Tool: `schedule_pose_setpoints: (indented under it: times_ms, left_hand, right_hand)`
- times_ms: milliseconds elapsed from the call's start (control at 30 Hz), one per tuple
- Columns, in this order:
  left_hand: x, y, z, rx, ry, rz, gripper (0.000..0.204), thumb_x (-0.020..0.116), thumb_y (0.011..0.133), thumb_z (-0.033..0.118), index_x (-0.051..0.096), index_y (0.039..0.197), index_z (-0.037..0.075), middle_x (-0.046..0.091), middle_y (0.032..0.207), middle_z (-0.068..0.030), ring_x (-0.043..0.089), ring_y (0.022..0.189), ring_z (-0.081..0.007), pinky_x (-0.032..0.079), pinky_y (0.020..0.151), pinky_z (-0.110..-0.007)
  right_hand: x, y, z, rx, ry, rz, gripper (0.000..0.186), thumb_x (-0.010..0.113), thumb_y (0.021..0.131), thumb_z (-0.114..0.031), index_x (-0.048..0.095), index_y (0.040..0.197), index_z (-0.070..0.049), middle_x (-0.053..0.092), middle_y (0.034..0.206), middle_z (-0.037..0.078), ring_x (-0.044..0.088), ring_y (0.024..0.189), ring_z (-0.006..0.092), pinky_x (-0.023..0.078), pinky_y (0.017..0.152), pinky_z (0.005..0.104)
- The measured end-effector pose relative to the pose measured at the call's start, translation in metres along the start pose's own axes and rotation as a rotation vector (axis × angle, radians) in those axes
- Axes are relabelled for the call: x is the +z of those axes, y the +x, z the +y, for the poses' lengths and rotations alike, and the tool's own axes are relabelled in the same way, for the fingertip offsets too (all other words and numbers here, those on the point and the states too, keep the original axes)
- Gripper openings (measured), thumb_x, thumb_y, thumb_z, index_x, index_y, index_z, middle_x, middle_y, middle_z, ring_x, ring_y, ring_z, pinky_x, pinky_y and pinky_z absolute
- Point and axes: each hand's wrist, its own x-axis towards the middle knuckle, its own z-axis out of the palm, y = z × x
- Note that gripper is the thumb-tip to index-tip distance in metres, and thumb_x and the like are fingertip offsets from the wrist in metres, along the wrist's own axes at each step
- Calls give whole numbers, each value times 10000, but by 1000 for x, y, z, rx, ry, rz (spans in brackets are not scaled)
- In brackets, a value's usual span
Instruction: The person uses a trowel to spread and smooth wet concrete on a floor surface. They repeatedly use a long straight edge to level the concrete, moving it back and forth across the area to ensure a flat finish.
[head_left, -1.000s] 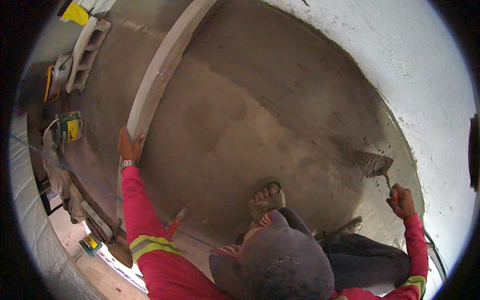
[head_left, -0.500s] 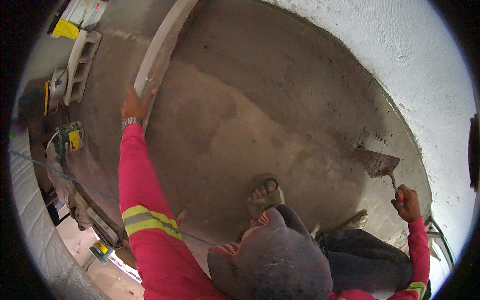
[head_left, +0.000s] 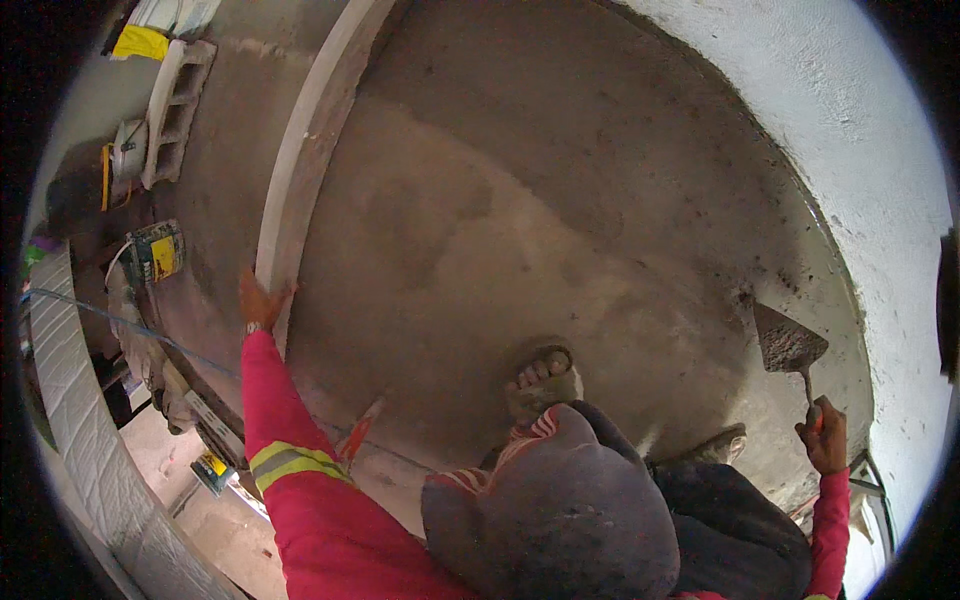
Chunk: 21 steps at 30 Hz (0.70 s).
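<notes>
Holding board (head_left: 300, 160) w/ L hand (head_left: 262, 300): thumb apart from other fingers, hand straddling board's near part; some fingertips hidden, pressure can't tell. Board runs lengthwise over grey floor (head_left: 450, 250). R hand (head_left: 826, 436) well R of board, fingers curled tog. round trowel (head_left: 790, 342) handle. Trowel also well R of board, blade gritty, pointing away from hand; contact w/ floor can't tell. Bare-toed foot (head_left: 540, 385) betw. board & trowel. Bucket (head_left: 150, 255) & hollow block (head_left: 178, 115) L of board. White wall (head_left: 840, 130) far R of board.

Dim centre; dark, curved fisheye rim
</notes>
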Motion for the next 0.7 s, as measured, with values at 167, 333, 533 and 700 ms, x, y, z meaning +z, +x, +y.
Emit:
schedule_pose_setpoints:
  times_ms: [167,333,533,700]
  left_hand:
    - [-1,-11,-14,-104,-3,-160,787,826,543,241,445,1188,0,571,1121,-217,552,1037,-362,434,879,-428]
    - [0,-11,-16,-89,-153,-96,767,807,506,183,486,1178,-2,598,1071,-217,575,994,-364,442,864,-417]
    - [7,-22,-36,-4,-233,-74,703,784,514,141,510,1150,16,609,1053,-200,592,957,-342,457,824,-399]
    - [-1,-35,10,-64,-258,-62,655,786,519,75,513,1110,8,615,1005,-193,592,934,-344,461,810,-403]
  right_hand:
    - [2,15,-2,-56,13,-37,264,655,643,-98,409,727,-55,432,575,90,434,505,231,359,506,334]
    - [5,25,9,-111,24,-11,269,651,614,-91,400,708,-63,415,548,92,437,497,262,355,502,349]
    - [5,23,10,-28,37,-41,289,670,607,-108,406,714,-57,445,585,102,451,523,282,354,510,367]
    - [1,20,-6,-68,-13,21,294,695,626,-110,455,782,-42,471,610,110,478,580,297,377,568,379]
